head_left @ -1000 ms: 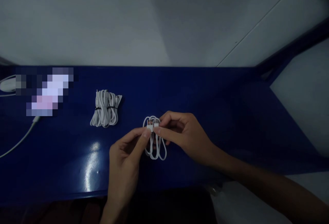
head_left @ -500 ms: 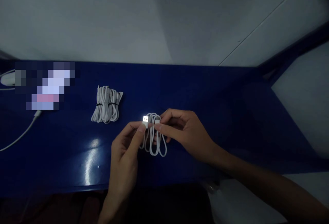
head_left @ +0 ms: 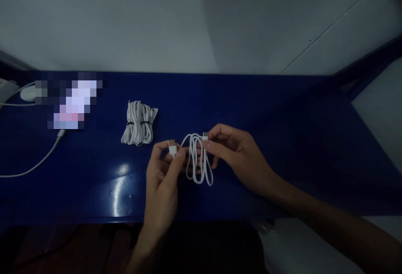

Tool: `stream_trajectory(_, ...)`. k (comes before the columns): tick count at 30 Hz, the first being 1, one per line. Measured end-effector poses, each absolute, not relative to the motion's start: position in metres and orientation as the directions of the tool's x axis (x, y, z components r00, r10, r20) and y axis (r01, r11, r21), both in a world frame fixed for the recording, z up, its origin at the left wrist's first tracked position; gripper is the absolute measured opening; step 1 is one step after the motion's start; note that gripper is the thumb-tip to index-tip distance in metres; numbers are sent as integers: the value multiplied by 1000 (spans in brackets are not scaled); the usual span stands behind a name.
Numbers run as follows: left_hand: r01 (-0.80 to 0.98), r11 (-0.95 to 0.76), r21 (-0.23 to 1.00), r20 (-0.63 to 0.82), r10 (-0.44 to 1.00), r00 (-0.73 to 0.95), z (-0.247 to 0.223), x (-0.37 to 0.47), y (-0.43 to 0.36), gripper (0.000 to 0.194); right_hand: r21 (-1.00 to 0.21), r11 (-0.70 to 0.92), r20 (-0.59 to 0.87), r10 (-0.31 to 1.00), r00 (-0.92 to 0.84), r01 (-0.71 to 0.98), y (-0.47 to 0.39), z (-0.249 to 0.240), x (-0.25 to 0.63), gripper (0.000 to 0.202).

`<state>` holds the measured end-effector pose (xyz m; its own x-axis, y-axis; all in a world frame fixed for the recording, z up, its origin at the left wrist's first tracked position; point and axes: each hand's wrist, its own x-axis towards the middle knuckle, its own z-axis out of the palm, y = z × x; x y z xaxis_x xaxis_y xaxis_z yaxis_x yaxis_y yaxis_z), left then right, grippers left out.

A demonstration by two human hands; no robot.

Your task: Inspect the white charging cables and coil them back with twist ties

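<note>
A white USB cable [head_left: 196, 161], coiled into loose loops, is held between my two hands above the blue table. My left hand [head_left: 165, 177] pinches it near one end, where the USB plug [head_left: 172, 148] sticks up by the thumb. On the other side, my right hand [head_left: 241, 152] grips the loops together with the other plug [head_left: 205, 135] between thumb and forefinger. To the left lies a bundle of white cables [head_left: 138, 123], in coils bound with black ties.
The blue table [head_left: 266, 110] runs along a pale wall [head_left: 141, 22]. At the left lies a blurred, lit phone [head_left: 75, 104] with a white charging cord [head_left: 47, 158] plugged into it. Beside it is a white rounded object [head_left: 28, 93].
The left hand's plug has moved away from the loops and turned. My right hand's plug now stands at the coil's upper right. The whole view has shifted slightly.
</note>
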<state>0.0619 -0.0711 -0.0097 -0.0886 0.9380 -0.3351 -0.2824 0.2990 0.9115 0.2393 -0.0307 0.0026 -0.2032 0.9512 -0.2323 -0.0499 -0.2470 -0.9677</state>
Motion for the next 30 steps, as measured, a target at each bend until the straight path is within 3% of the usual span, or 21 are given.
stream_trajectory(6,-235,297,926,-330,937,-115,-11,61,-71,51,-973,-223,-209,961,-182,-59,-30,2,240,16)
stream_trajectory(18,-332,303,893,-329,944,-24,-19,58,-71,22,-976,-198,-186,974,-132,-87,-30,0,241,14)
stream_trajectory(25,-357,332,873,-363,932,-19,-20,59,-72,22,-980,-193,-185,976,-117,-55,-29,1,240,12)
stream_trajectory(30,-382,319,867,-359,933,-35,-20,61,-71,27,-984,-179,-178,983,-36,-22,-28,2,240,21)
